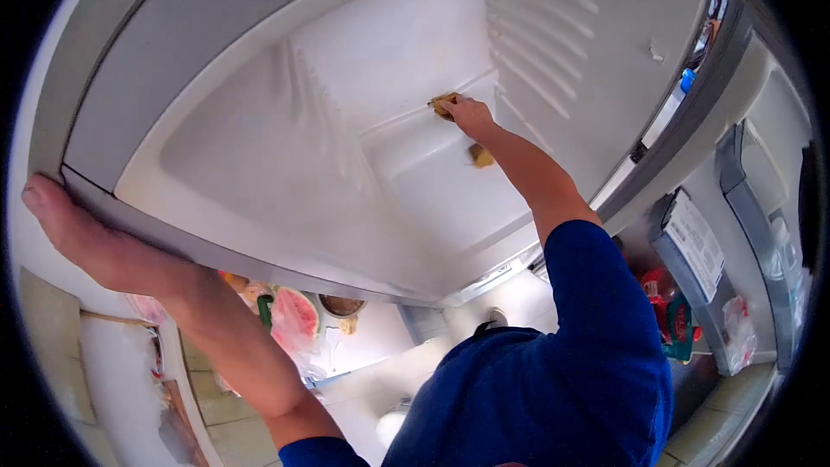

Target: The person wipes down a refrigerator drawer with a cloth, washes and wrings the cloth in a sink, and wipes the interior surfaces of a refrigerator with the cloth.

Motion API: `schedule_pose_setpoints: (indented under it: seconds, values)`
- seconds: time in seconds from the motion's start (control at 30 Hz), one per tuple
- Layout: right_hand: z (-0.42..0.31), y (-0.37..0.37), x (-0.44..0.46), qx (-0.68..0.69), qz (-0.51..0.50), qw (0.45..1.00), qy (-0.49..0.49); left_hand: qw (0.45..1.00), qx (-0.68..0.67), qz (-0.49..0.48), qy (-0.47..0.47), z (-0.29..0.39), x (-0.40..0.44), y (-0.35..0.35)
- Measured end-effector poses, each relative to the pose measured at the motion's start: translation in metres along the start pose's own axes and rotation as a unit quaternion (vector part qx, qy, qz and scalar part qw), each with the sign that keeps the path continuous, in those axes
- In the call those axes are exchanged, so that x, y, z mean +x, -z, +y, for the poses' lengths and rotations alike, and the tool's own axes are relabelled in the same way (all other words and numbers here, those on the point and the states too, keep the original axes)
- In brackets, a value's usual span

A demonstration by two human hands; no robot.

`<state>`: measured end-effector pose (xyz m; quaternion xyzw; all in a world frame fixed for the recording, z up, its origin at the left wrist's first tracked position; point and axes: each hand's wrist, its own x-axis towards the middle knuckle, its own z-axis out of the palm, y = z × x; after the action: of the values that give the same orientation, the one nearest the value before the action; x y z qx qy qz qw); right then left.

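My right hand (471,117) reaches deep into a white refrigerator compartment (389,43) and pinches a crumpled yellow-brown cloth (445,106). The cloth touches the compartment near the ledge at the back. Below my forearm shows a blurred yellow-brown patch (481,156); whether it is a reflection or a second piece, I cannot tell. Against the grey outer edge of the refrigerator (130,216), at the left, lies my left hand (95,238). Its visible digit is stretched out, and the other fingers are mostly hidden.
Below the compartment edge, a cut watermelon (296,318) under plastic wrap lies beside a bowl (341,304). At the right, the refrigerator door (761,95) stands swung out, with door bins (692,246) holding bottles and bags. Ribbed side walls line the compartment.
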<state>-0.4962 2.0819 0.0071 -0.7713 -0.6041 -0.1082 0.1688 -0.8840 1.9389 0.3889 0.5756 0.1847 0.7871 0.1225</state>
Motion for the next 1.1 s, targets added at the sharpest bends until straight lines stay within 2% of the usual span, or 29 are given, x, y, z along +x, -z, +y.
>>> schedule_pose_setpoints:
  seconds: [0.13,0.23,0.27,0.33,0.37,0.4,0.47,0.5,0.53,0.6,0.63,0.67,0.73,0.77,0.87,0.9,0.97,1.07,1.1]
  values:
    - [0.020,0.016,-0.004,-0.068,0.000,0.997,0.019,1.000,-0.015,-0.012,-0.009,-0.008,0.006,0.009]
    - [0.050,0.007,0.013,0.076,0.045,0.972,-0.219,0.999,-0.034,0.015,0.009,-0.006,0.006,0.005]
    - [0.058,0.008,0.022,0.074,0.045,0.973,-0.215,0.999,-0.033,0.019,0.010,-0.006,0.007,0.006]
    - [0.074,0.009,0.044,0.167,0.113,0.914,-0.351,0.999,-0.038,-0.001,0.001,-0.008,0.008,0.010]
    - [0.062,0.024,0.041,0.213,0.173,0.895,-0.351,0.999,-0.035,0.005,0.000,-0.007,0.008,0.009]
    - [0.065,0.007,0.046,0.213,0.172,0.897,-0.347,1.000,-0.021,0.012,0.003,-0.006,0.008,0.008]
    - [0.068,-0.025,0.052,0.129,0.119,0.977,-0.118,1.000,-0.007,0.024,0.006,-0.006,0.009,0.010]
    - [0.058,-0.019,0.044,0.140,0.037,0.987,-0.070,1.000,0.017,0.023,-0.007,-0.010,0.011,0.014]
    - [0.052,-0.013,0.033,0.138,0.037,0.987,-0.068,0.999,0.041,0.023,-0.019,-0.013,0.013,0.019]
    - [0.048,-0.004,0.013,0.049,0.063,0.996,0.027,0.997,0.059,0.026,-0.033,-0.019,0.013,0.021]
    - [0.051,0.001,0.014,-0.015,0.065,0.998,0.024,0.997,0.065,0.029,-0.038,-0.019,0.012,0.022]
    - [0.055,0.008,0.017,-0.016,0.062,0.998,0.023,0.996,0.069,0.031,-0.038,-0.020,0.013,0.022]
    - [0.062,0.032,0.029,-0.131,-0.097,0.981,-0.102,0.996,0.072,0.030,-0.039,-0.020,0.012,0.021]
    - [0.093,0.006,0.036,-0.165,-0.044,0.978,-0.122,0.996,0.073,0.030,-0.040,-0.021,0.012,0.020]
    - [0.073,0.024,0.037,-0.098,-0.044,0.982,-0.154,0.995,0.084,0.030,-0.052,-0.023,0.015,0.025]
    - [0.073,0.005,0.044,-0.101,-0.043,0.983,-0.149,0.994,0.089,0.030,-0.059,-0.025,0.016,0.027]
    - [0.066,-0.032,0.047,0.014,0.053,0.980,-0.190,0.993,0.090,0.027,-0.068,-0.026,0.017,0.028]
    - [0.036,-0.014,0.003,0.029,0.009,0.984,-0.173,0.993,0.093,0.048,-0.048,-0.013,0.010,0.012]
    - [0.042,-0.031,-0.007,0.026,0.008,0.984,-0.178,0.994,0.090,0.050,-0.044,-0.015,0.010,0.012]
